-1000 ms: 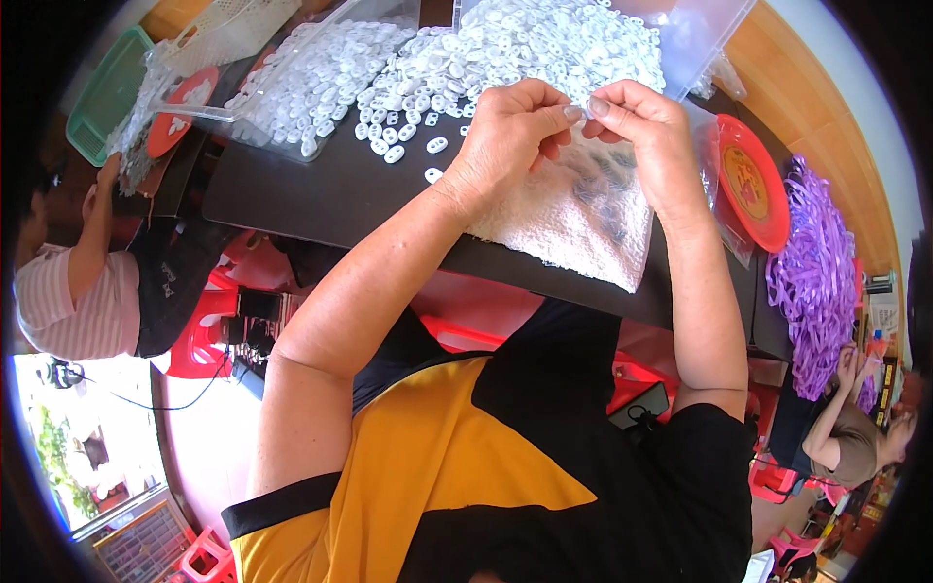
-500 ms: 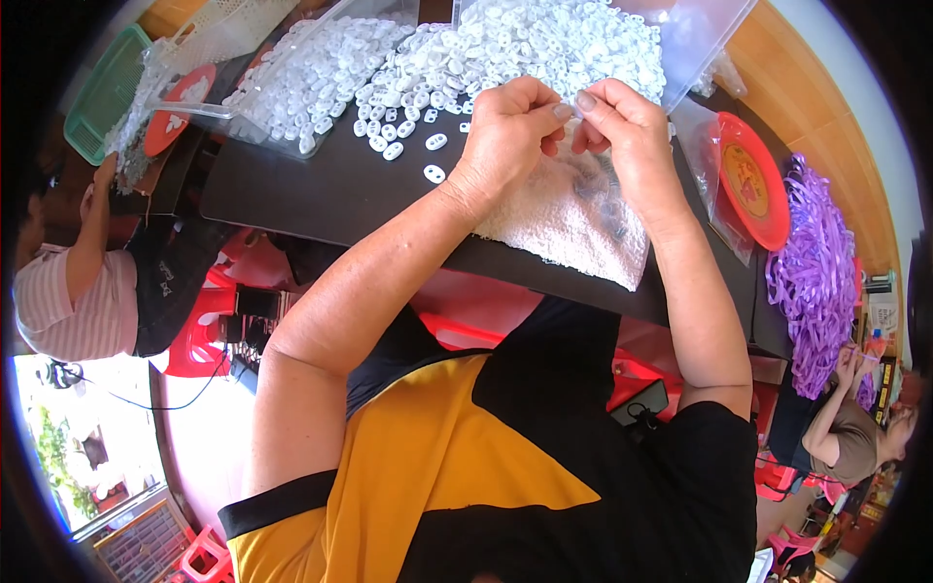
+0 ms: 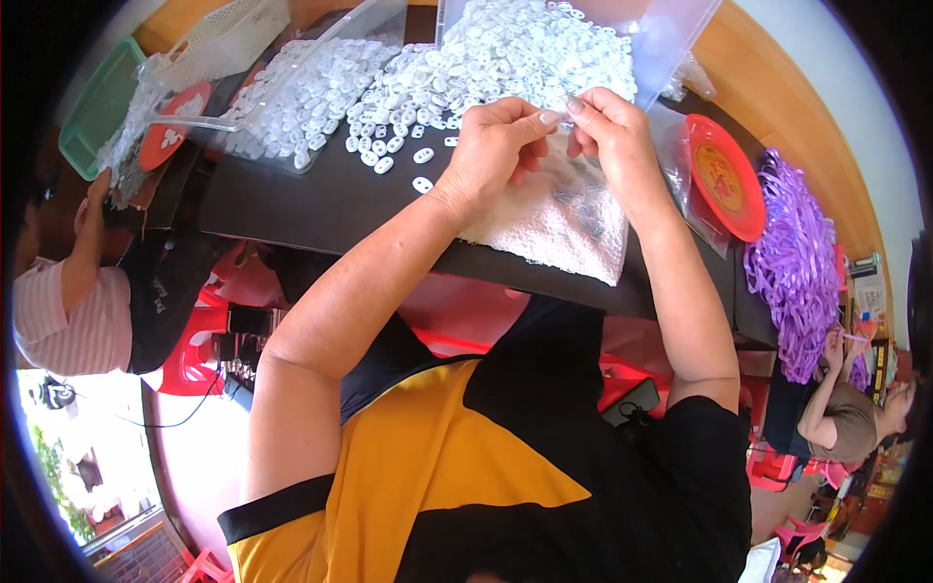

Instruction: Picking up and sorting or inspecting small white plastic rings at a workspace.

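Left hand (image 3: 501, 146) and right hand (image 3: 614, 141), pinched narrow; anything between the fingertips indistinct.
White oval pieces (image 3: 525, 49): two-holed, heaped beyond on dark counter (image 3: 292, 199); pale towel (image 3: 554, 233) beneath hands, partly hidden.

A pale, nubby cloth (image 3: 549, 238) lies flat, with small greyish bits (image 3: 591, 225) scattered over its right part. Glossy white oval pieces (image 3: 530, 58), many showing two holes, heap up beyond the cloth, and a few lie loose to its left. Above the cloth's far part, a tiny pinched item (image 3: 564, 117) is too hidden to make out.
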Motion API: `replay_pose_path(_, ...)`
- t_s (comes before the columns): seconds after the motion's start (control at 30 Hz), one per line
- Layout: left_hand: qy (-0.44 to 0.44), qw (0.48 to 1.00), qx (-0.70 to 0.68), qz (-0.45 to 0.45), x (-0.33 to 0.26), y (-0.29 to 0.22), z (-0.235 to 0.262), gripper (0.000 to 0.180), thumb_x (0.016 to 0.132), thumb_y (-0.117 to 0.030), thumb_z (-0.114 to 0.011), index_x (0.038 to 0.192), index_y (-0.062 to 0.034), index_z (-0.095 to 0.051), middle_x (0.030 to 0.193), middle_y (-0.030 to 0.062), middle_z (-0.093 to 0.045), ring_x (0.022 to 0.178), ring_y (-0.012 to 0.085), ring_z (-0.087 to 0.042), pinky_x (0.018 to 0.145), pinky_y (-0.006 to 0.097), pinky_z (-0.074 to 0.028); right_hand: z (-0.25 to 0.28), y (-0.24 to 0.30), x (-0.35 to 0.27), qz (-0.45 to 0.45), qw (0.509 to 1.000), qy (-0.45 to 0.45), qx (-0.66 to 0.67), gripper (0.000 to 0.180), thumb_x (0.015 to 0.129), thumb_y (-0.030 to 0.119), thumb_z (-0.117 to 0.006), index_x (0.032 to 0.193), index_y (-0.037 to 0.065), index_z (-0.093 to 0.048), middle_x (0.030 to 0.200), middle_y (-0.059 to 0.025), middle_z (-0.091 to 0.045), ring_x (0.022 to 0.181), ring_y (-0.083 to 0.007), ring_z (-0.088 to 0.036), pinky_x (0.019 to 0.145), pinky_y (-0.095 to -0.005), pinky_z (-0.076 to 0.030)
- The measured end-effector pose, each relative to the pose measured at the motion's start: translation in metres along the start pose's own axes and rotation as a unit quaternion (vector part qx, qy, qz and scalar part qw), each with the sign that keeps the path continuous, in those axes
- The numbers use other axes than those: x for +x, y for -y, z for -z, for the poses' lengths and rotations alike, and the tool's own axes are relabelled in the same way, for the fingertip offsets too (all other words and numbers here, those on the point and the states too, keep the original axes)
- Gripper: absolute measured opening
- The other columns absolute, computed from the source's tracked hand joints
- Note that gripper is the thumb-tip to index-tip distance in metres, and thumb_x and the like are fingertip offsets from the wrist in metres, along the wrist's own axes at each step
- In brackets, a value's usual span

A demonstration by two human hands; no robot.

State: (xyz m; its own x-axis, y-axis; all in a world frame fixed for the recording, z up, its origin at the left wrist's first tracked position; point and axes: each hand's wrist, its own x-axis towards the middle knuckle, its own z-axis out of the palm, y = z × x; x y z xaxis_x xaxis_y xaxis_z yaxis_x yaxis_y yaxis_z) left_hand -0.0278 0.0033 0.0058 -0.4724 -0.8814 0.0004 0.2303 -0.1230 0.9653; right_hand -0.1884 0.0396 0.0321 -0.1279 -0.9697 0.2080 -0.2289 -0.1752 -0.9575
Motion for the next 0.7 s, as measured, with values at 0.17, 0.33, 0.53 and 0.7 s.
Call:
replay_pose_path(0.17,-0.031,0.998,0.042,-0.038,0.008,0.009,0.012,0.015,0.086,-0.015,-0.067,0.084,0.0,-0.064,0.064,0.0014,-0.058,0.051,0.0074,-0.05,0.044,0.021,-0.036,0.038,0.007,-0.028,0.121,0.932,-0.013,-0.341,0.02,0.091,0.02,-0.059,0.084,0.002,-0.059,0.064,-0.0114,-0.059,0.057,-0.027,-0.06,0.054,-0.0366,-0.043)
replay_pose_path(0.33,-0.008,0.995,0.084,-0.054,0.008,0.004,0.006,0.017,0.086,-0.016,-0.067,0.084,0.0006,-0.065,0.065,0.0004,-0.057,0.054,0.0069,-0.05,0.045,0.021,-0.038,0.084,-0.035,-0.078,0.189,0.755,-0.046,-0.626,0.013,0.089,0.016,-0.059,0.085,0.005,-0.053,0.072,-0.0154,-0.061,0.063,-0.035,-0.061,0.054,-0.0462,-0.046)
replay_pose_path(0.53,-0.003,0.99,0.129,-0.052,0.005,0.009,0.007,0.017,0.086,-0.019,-0.067,0.084,-0.0019,-0.065,0.065,-0.0007,-0.056,0.054,0.005,-0.048,0.046,0.02,-0.037,0.085,-0.048,-0.09,0.191,0.725,-0.038,-0.661,0.013,0.087,0.014,-0.062,0.088,0.005,-0.053,0.072,-0.0136,-0.06,0.062,-0.0338,-0.061,0.054,-0.0446,-0.046)
replay_pose_path(0.7,0.0,0.989,0.135,-0.063,0.004,0.013,0.006,0.016,0.086,-0.019,-0.067,0.085,-0.0027,-0.066,0.066,-0.0015,-0.056,0.055,0.0045,-0.048,0.047,0.02,-0.037,0.086,-0.046,-0.089,0.191,0.698,-0.011,-0.69,0.017,0.088,0.018,-0.06,0.08,0.005,-0.053,0.065,-0.0142,-0.059,0.055,-0.0332,-0.061,0.048,-0.0428,-0.047)
